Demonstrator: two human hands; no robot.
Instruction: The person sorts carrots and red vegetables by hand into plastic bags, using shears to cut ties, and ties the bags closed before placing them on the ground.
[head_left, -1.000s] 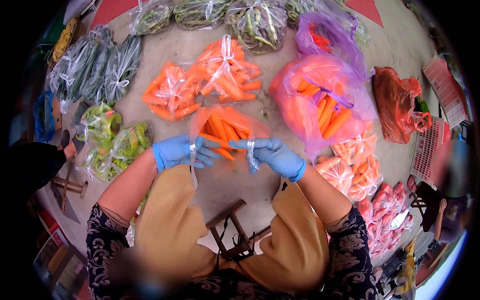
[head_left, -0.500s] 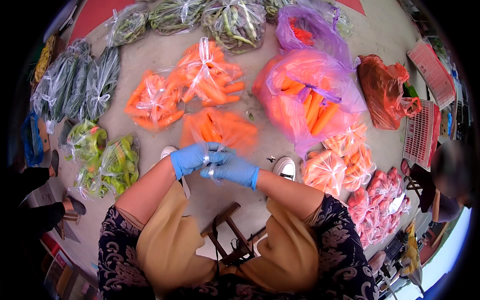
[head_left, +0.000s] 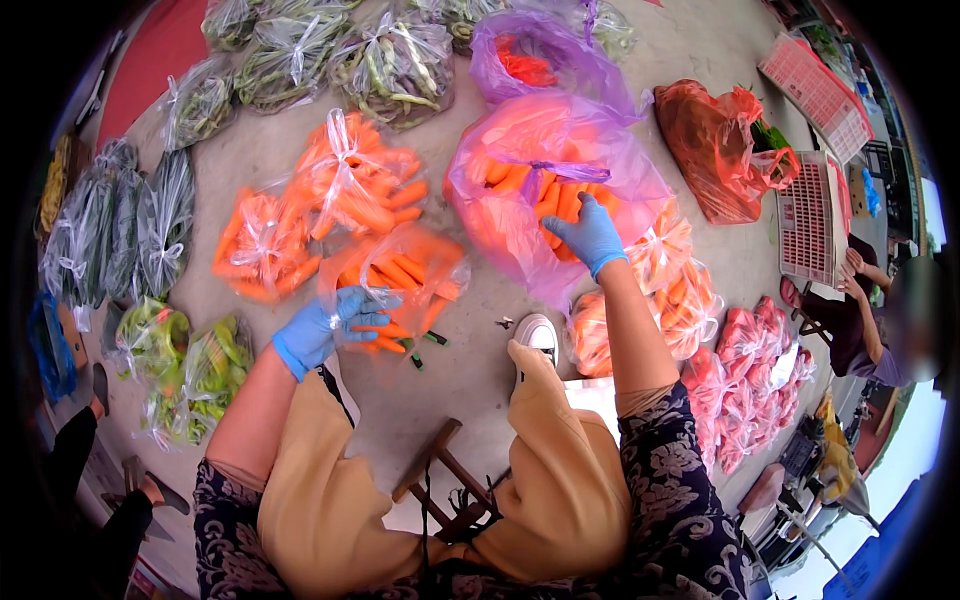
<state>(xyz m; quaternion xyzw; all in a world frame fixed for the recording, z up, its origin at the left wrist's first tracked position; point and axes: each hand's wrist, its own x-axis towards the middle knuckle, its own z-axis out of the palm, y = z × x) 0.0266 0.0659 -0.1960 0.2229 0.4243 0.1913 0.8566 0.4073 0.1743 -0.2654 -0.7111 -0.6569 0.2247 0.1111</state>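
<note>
My left hand (head_left: 312,330), in a blue glove, has its fingers curled on the gathered side of a clear plastic bag of carrots (head_left: 400,275). That bag lies in front of me, its mouth loose, with dark-green tips showing at its lower edge. My right hand (head_left: 588,240), gloved too, reaches over the large purple bag of loose carrots (head_left: 535,190). Its thumb and fingers are apart at the carrots near the bag's opening, and no carrot shows in its grasp. Tied bags of carrots (head_left: 345,180) lie beyond my left hand; more carrot bags (head_left: 600,325) sit right of the purple one.
Bagged green peppers (head_left: 215,365) and long dark-green vegetables (head_left: 120,225) lie left. Bagged green beans (head_left: 395,70) stand at the back. To the right are a red bag (head_left: 710,150), pink crates (head_left: 812,215) and bagged red produce (head_left: 750,380). A person sits far right; another's legs show left.
My hands have parted. The left one stays at the carrot bag, whose neck has come loose, while the right has moved up and right to the purple bag. The view has shifted rightward.
</note>
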